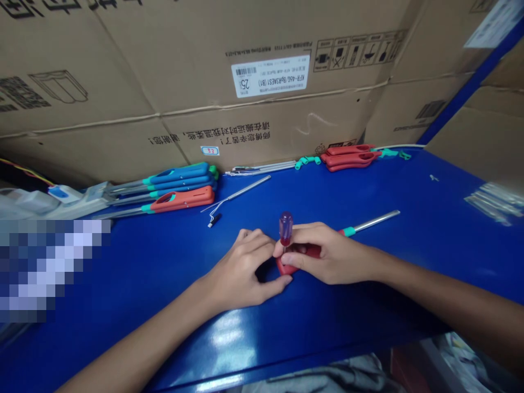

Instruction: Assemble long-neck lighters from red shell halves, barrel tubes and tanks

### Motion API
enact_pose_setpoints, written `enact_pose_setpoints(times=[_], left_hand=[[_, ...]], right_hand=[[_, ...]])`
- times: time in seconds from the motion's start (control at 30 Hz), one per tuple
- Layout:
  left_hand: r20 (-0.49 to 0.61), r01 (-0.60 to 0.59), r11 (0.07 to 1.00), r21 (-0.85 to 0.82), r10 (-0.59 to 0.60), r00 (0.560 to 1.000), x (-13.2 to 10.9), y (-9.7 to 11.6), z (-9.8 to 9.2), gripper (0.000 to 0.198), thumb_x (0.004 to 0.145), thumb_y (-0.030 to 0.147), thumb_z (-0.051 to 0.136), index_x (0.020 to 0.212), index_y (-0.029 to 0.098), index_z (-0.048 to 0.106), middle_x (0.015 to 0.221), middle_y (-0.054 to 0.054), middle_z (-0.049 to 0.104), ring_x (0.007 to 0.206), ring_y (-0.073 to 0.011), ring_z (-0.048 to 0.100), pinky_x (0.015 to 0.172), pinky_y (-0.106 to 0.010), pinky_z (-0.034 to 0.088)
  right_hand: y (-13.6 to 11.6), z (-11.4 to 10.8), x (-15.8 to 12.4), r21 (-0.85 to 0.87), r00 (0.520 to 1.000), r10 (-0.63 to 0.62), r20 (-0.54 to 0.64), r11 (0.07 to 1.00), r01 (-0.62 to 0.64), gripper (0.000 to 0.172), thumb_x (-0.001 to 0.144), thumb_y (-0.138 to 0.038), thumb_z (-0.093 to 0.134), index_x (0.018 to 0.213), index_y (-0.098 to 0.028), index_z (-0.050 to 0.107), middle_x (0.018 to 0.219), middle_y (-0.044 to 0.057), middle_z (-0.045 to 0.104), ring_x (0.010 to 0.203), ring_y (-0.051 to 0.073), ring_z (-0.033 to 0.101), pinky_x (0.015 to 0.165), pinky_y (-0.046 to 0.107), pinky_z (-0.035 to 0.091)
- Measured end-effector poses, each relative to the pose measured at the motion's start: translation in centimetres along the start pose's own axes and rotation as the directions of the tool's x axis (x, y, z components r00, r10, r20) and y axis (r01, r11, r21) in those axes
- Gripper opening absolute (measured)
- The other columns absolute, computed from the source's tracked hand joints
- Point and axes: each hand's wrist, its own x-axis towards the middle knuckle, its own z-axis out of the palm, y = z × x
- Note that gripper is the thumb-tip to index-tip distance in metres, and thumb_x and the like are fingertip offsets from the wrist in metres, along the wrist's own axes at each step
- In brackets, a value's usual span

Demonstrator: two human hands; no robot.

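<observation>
A red long-nosed gas lighter [290,269] lies on the blue table, its metal tube [376,220] pointing right past a green collar [349,232]. A screwdriver [286,226] with a clear purple-and-red handle stands upright on the lighter's left end. My right hand [341,254] is closed, thumb and forefinger pinching the screwdriver's shaft low down, and its palm covers much of the lighter body. My left hand [249,267] rests at the lighter's left end, thumb and forefinger on either side of it. The screwdriver's tip is hidden.
At the back left lie stacked blue lighters [180,177] and another red lighter [182,198] near a power strip [90,191]. Red casings [347,158], green pieces [307,161] and a loose metal tube [248,188] with wires lie behind. A cardboard wall [184,71] stands along the back.
</observation>
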Motion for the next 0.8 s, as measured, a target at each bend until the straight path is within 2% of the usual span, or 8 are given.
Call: enact_pose_setpoints(times=[0.1, 0.2, 0.37, 0.57, 0.8], left_hand=[[0.010, -0.002, 1.000, -0.004, 0.002, 1.000, 0.1, 0.0, -0.1, 0.020, 0.084, 0.036, 0.064, 0.091, 0.017, 0.062, 0.097, -0.008, 0.068, 0.091, -0.0236, 0.059, 0.083, -0.041, 0.041], [0.016, -0.005, 1.000, -0.010, 0.005, 1.000, 0.1, 0.0, -0.2, 0.020, 0.084, 0.035, 0.064, 0.093, 0.017, 0.062, 0.099, -0.008, 0.068, 0.092, -0.0240, 0.060, 0.082, -0.041, 0.041], [0.011, -0.011, 1.000, -0.017, 0.011, 1.000, 0.2, 0.0, -0.1, 0.019, 0.084, 0.034, 0.065, 0.093, 0.017, 0.062, 0.099, -0.006, 0.069, 0.093, -0.0231, 0.060, 0.083, -0.040, 0.040], [0.000, -0.017, 1.000, -0.022, 0.017, 1.000, 0.1, -0.1, 0.1, 0.019, 0.083, 0.032, 0.066, 0.095, 0.017, 0.062, 0.099, -0.006, 0.069, 0.091, -0.0227, 0.060, 0.081, -0.040, 0.039], [0.006, -0.008, 0.999, -0.031, 0.008, 1.000, 0.1, 0.0, 0.0, 0.019, 0.083, 0.031, 0.065, 0.095, 0.017, 0.063, 0.097, -0.006, 0.069, 0.088, -0.0220, 0.059, 0.079, -0.039, 0.038]], right_hand=[[-0.2, -0.4, -0.1, 0.071, 0.997, 0.055, 0.056, 0.996, -0.059, 0.016, 0.093, -0.017, 0.052, 0.087, -0.014, 0.066, 0.091, 0.005, 0.062, 0.077, 0.013, 0.063, 0.071, 0.026, 0.053], [0.0, -0.3, -0.1, 0.082, 0.997, 0.073, 0.008, 0.994, -0.073, 0.012, 0.090, -0.019, 0.058, 0.083, -0.015, 0.067, 0.089, 0.005, 0.062, 0.077, 0.013, 0.064, 0.070, 0.026, 0.054], [0.9, 0.7, -0.1, -0.042, 0.993, -0.015, -0.120, 0.999, 0.010, 0.011, 0.087, -0.020, 0.063, 0.077, -0.016, 0.062, 0.077, 0.002, 0.061, 0.066, 0.012, 0.058, 0.059, 0.024, 0.048], [1.3, 1.2, -0.1, -0.182, 0.981, -0.115, -0.154, 0.980, 0.086, 0.015, 0.087, -0.022, 0.063, 0.075, -0.018, 0.056, 0.074, 0.000, 0.057, 0.064, 0.011, 0.052, 0.059, 0.024, 0.043], [1.7, 1.8, -0.2, -0.189, 0.961, -0.195, -0.197, 0.969, 0.158, 0.015, 0.088, -0.019, 0.063, 0.076, -0.018, 0.054, 0.072, -0.003, 0.052, 0.063, 0.009, 0.049, 0.059, 0.021, 0.042]])
